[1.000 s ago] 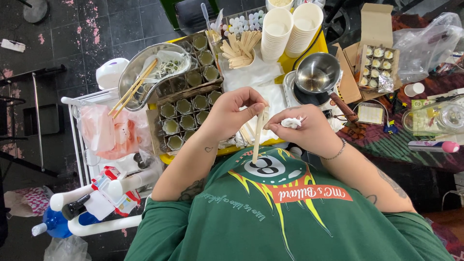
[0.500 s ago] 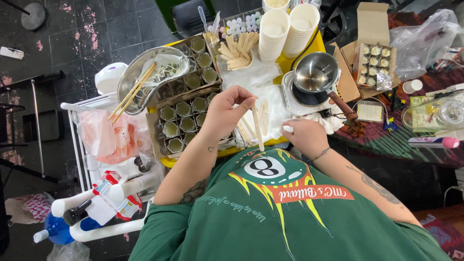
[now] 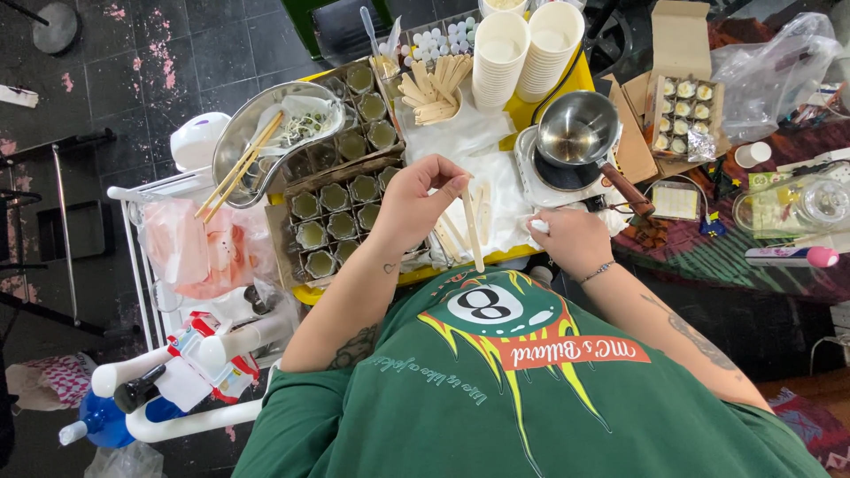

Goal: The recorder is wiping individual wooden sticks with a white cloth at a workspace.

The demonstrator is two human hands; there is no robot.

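Overhead, left hand (image 3: 414,202) pinching one wooden stick (image 3: 472,232); right hand (image 3: 571,241) clutching white wad (image 3: 539,227)

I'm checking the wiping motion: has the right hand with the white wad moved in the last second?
Yes. The right hand with the white wad has drifted away from the wooden stick in the left hand, ending below the steel saucepan.

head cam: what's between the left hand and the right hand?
Head view: between left hand and right hand, the held wooden stick over white cloth with loose sticks.
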